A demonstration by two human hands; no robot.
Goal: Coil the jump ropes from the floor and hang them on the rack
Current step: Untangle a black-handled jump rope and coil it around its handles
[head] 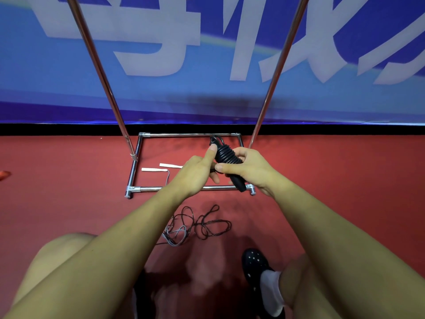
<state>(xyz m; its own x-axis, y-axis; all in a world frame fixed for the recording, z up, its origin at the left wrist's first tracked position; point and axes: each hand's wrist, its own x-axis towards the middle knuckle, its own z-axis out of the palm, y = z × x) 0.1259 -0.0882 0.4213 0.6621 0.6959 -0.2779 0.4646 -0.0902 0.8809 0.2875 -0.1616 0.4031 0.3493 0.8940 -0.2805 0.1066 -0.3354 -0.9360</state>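
A black jump rope [227,156] is wound tightly around its handles into a bundle. My right hand [247,168] grips the bundle from the right, with the handle end sticking out below. My left hand [197,172] touches its left side, thumb pressed near the top. On the red floor below my arms lies a loose tangle of black rope [207,223] mixed with grey rope [176,236]. Two white handles [151,169] lie inside the base of the chrome rack [174,188]. The rack's top bar is out of view.
Two chrome uprights [99,70] rise from the rack base in front of a blue banner wall [207,54]. My knees and a black dotted shoe [255,261] with a white sock are at the bottom. A red scrap [4,174] lies at the far left.
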